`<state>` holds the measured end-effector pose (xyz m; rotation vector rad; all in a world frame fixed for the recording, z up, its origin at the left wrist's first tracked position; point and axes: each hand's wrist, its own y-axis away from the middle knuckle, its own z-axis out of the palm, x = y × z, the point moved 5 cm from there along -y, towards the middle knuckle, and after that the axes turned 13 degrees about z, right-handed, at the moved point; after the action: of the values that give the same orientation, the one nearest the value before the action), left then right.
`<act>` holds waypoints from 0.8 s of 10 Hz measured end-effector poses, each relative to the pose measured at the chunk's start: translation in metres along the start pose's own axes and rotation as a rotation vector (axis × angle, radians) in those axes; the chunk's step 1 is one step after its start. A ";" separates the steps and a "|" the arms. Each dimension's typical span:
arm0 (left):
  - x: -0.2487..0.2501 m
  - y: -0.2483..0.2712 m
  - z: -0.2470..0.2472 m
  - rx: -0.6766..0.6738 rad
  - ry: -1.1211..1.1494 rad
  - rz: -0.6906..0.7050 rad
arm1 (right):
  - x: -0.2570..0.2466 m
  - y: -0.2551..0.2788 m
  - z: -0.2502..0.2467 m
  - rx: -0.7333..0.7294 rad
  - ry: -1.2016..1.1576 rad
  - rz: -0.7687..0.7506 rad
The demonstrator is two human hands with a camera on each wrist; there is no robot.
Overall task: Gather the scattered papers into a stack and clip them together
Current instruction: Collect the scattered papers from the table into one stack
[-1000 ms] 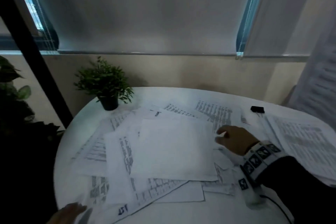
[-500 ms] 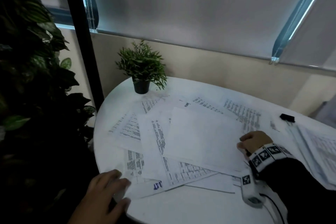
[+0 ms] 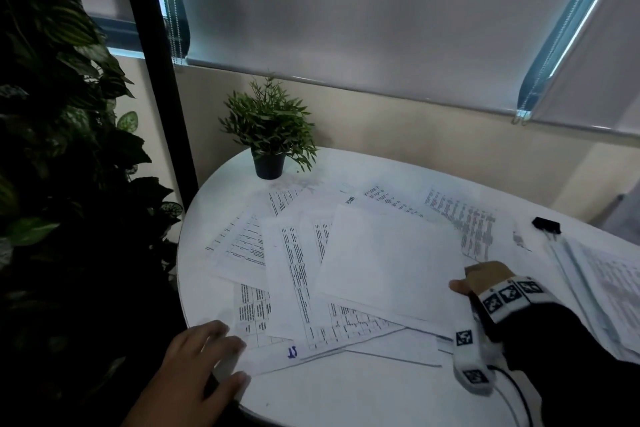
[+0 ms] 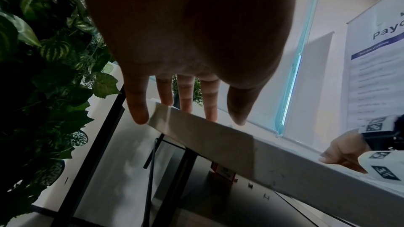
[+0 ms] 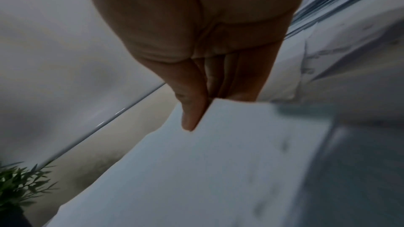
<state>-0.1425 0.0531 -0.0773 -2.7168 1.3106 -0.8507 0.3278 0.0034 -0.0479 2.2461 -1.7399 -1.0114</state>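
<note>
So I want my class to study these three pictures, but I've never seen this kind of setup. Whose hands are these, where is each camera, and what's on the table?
No machine here: a person works with two bare hands, wearing three cameras. The wide picture comes from the head, looking down at the round white table. The other two come from the wrists, looking along the fingers.

On the table lie scattered white printed papers, a small green plant in a black pot, a black binder clip and a separate pile of printed sheets at the right.

The left hand is spread flat at the near table edge, fingers straight, touching the nearest sheet. The right hand, with a marker-patterned wristband, pinches the corner of the blank white top sheet; the right wrist picture shows thumb and fingers closed on it.
</note>
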 end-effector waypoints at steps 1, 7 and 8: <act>-0.007 -0.004 -0.002 0.091 -0.040 -0.024 | -0.003 0.026 -0.020 0.064 0.004 -0.067; 0.007 -0.018 -0.013 0.397 1.467 -0.543 | -0.038 0.275 0.127 -0.499 0.445 -1.423; -0.041 0.004 0.000 0.411 1.038 -0.805 | -0.049 0.227 0.108 -0.673 0.223 -0.853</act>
<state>-0.1655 0.0802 -0.0976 -2.3888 -0.1671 -2.4276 0.0758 0.0047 -0.0016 2.4397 -0.2074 -1.1511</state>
